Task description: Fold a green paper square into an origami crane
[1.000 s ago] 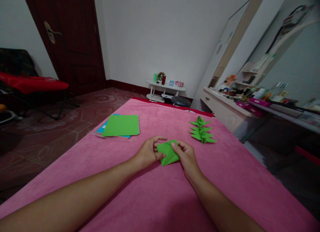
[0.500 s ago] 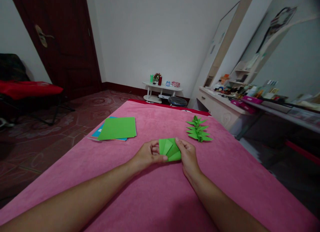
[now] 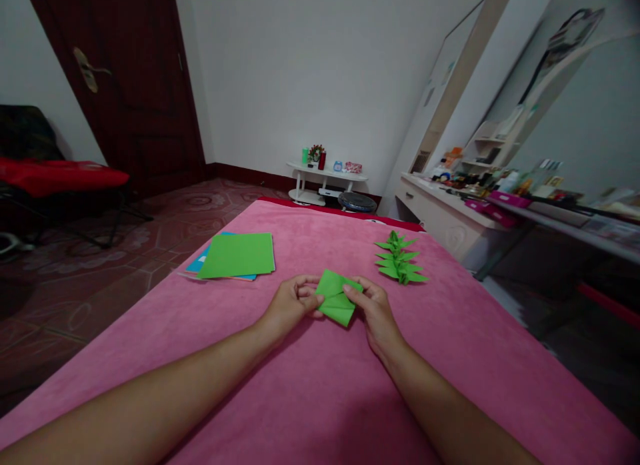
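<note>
Fingers [image 3: 314, 309] of the left hand [image 3: 289, 307] are curled and pinch the left corner of the folded green paper [image 3: 336, 299]; fingers [image 3: 353, 290] of the right hand [image 3: 379, 316] pinch its right corner. Between the two sets of fingers the paper sits low over the pink cloth [image 3: 320, 398], one point tipped toward the wrists. Beyond the left fingers lies a stack of flat sheets [image 3: 240, 255], green on top. Beyond the right fingers, well apart, lies a spiky green folded piece [image 3: 400, 265].
</note>
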Action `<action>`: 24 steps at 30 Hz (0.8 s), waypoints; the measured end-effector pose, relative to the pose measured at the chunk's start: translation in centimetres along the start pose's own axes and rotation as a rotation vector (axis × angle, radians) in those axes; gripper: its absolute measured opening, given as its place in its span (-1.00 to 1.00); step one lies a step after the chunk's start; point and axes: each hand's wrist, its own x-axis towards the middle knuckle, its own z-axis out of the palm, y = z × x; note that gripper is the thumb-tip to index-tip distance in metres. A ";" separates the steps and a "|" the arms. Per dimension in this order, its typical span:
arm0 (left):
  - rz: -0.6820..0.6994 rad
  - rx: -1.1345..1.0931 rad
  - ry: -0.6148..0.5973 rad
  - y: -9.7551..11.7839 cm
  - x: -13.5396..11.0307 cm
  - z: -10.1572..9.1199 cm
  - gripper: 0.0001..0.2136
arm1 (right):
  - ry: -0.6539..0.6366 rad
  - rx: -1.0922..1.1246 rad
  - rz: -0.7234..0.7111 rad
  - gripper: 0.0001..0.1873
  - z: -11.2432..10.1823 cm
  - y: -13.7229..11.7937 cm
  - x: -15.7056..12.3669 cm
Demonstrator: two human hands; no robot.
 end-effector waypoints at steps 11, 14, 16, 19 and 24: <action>-0.010 -0.042 -0.012 0.0 -0.1 0.2 -0.64 | -0.007 -0.063 0.053 -0.75 0.6 0.4 -0.3; 0.024 0.000 -0.087 -0.3 -0.1 0.3 -0.63 | 0.042 -0.174 0.022 -0.83 0.8 0.5 -0.4; 0.062 0.036 -0.099 -0.7 0.0 0.3 -0.60 | 0.052 -0.234 -0.010 -0.86 0.9 0.5 -0.4; 0.079 0.055 -0.086 -1.0 0.1 0.3 -0.62 | 0.046 -0.270 -0.016 -0.83 0.7 0.7 -0.3; -0.043 -0.073 -0.085 -0.4 -0.2 0.1 -0.65 | 0.030 -0.212 -0.055 -0.71 -0.1 1.0 0.4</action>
